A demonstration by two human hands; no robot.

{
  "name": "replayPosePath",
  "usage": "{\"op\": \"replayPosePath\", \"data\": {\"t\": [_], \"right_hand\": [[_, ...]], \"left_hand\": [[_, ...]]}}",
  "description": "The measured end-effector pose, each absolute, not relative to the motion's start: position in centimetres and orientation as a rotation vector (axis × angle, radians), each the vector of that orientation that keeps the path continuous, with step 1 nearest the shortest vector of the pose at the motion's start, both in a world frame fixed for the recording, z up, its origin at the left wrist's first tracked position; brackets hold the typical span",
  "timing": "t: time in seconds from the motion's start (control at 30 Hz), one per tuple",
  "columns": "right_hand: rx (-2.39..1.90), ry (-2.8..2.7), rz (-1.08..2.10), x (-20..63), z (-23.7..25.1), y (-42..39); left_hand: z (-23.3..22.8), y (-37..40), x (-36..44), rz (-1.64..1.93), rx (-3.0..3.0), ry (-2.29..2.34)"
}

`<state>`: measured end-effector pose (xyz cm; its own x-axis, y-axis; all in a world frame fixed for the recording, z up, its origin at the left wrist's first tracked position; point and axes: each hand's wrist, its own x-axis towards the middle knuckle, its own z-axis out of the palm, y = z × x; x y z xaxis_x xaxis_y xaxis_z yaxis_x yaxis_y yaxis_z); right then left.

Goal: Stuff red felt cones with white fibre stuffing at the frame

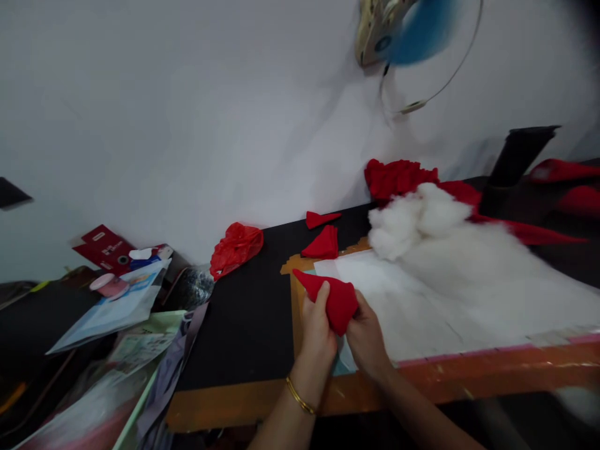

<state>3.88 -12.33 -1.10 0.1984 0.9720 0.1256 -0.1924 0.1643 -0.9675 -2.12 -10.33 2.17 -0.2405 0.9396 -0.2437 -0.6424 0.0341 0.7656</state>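
Observation:
A red cone-shaped fabric piece [335, 300] is held up over the table's front part, its narrow tip pointing to the upper left. My left hand [319, 315] is closed round its middle, thumb lying on top. At its wide end my right hand [364, 331] grips the edge, with some fingers hidden behind or inside the cloth; I cannot tell which. Two similar red cones, a larger one [322, 242] and a smaller one [322, 219], lie just beyond on the table. A heap of white stuffing [417, 219] rests to the right on a white sheet [450, 325].
Red fabric [398, 178] is piled behind the stuffing, near a black upright holder [515, 162]. A red plastic bag [237, 247] lies by the wall. Packets and a pink tape roll [109, 285] clutter the left. A fan [422, 37] hangs above. Brown tape [229, 400] lines the table's front edge.

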Motion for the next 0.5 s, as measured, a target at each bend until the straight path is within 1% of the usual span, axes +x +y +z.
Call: {"op": "replayPosePath", "data": {"t": [0.07, 0.2, 0.3, 0.37, 0.5], "right_hand": [[-1.058, -0.986, 1.029, 3.9, -1.5, -12.9], [-0.962, -1.146, 0.936, 4.5, -3.4, -14.1], [-1.062, -1.364, 0.799, 5.9, -5.4, -14.5], [-1.152, -1.438, 0.795, 6.9, -6.7, -14.5], [-1.212, -1.394, 0.892, 7.9, -8.5, -14.1]], "left_hand": [[2.4, -10.6, -2.1, 1.531, 0.446, 0.975], [2.7, -10.6, -2.8, 1.52, 0.465, 0.964], [2.8, -10.8, -2.7, 1.487, 0.427, 0.966], [2.8, -11.5, -2.2, 1.438, 0.454, 0.96], [2.4, -13.4, -0.8, 1.351, 0.604, 0.972]]}}
